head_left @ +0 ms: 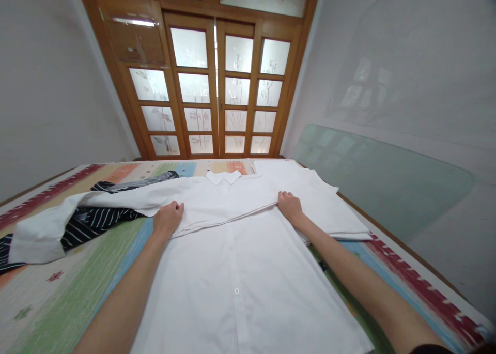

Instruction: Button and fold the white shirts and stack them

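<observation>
A white button-up shirt (201, 281) lies front up, its collar (223, 177) at the far end. One sleeve (127, 198) stretches out to the left. A layer of white cloth, seemingly the other sleeve, lies across the chest with its edge slanting between my hands. My left hand (169, 218) is closed on the cloth at the shirt's left side, fingers curled. At the right side, my right hand (290, 206) is closed on the edge of the cloth near the shoulder. What lies under the curled fingers is partly hidden.
Black-and-white striped clothing (98, 225) lies partly under the left sleeve. To the right is a stack of folded white clothes (325, 209). A colourful patterned cloth (54, 302) covers the table. Walls flank both sides; wooden glass-paned doors (215, 85) stand beyond.
</observation>
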A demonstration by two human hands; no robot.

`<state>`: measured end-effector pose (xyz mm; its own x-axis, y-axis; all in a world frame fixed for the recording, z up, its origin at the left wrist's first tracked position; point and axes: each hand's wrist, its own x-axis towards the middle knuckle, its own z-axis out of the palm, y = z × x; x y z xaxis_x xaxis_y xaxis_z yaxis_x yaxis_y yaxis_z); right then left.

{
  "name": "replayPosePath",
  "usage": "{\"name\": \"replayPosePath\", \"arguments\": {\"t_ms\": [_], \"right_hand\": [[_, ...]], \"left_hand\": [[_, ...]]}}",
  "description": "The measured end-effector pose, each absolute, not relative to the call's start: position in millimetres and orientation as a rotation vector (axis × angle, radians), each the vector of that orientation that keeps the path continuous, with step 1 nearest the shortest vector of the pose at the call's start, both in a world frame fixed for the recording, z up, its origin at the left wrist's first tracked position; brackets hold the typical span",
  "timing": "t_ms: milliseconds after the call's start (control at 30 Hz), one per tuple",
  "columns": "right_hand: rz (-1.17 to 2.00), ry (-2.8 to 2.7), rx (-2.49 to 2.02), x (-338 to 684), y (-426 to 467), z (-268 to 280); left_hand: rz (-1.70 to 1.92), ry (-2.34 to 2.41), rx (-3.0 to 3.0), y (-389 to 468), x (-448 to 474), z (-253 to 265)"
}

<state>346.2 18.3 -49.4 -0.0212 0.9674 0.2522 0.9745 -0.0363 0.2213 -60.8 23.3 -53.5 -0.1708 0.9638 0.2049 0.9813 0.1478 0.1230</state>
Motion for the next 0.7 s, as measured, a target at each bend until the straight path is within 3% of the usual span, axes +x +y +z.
{"name": "replayPosePath", "arguments": {"t_ms": [233,333,500,700], "right_hand": [[-0.212,-2.128,-2.201,359,26,-41],[0.126,-2.075,-2.116,373,33,-34],[0.767,-1.477,-1.962,384,41,-35],[0.763,-1.51,-1.977,377,47,-40]], "left_hand": [[-0.317,-2.317,-1.967,21,-58,-51],[-0.319,-2.314,-1.97,21,-58,-51],[-0.327,-2.323,-1.969,22,-58,-51],[-0.344,-2.32,-1.97,22,-58,-51]]}}
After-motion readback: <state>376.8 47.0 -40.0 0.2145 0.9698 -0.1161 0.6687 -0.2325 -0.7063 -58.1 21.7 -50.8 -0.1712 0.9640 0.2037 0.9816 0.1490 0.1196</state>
